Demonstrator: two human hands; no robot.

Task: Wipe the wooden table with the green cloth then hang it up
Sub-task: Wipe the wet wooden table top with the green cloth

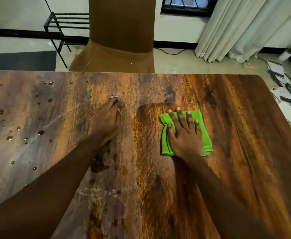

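The wooden table (236, 135) fills most of the head view. A folded green cloth (165, 142) lies flat on its right half. My right hand (184, 133) presses down on the cloth with fingers spread and straight. My left hand (107, 119) rests on the bare wood near the table's middle, fingers stretched forward and touching the surface. Water drops (8, 138) and whitish smears cover the table's left half; the wood around the cloth looks darker and smooth.
A brown covered chair (120, 40) stands against the table's far edge. Behind it to the left are a black metal rack (62, 23) and a dark floor mat (23, 60). White curtains (236, 26) hang at the right, with papers and clutter (286, 90) on the floor.
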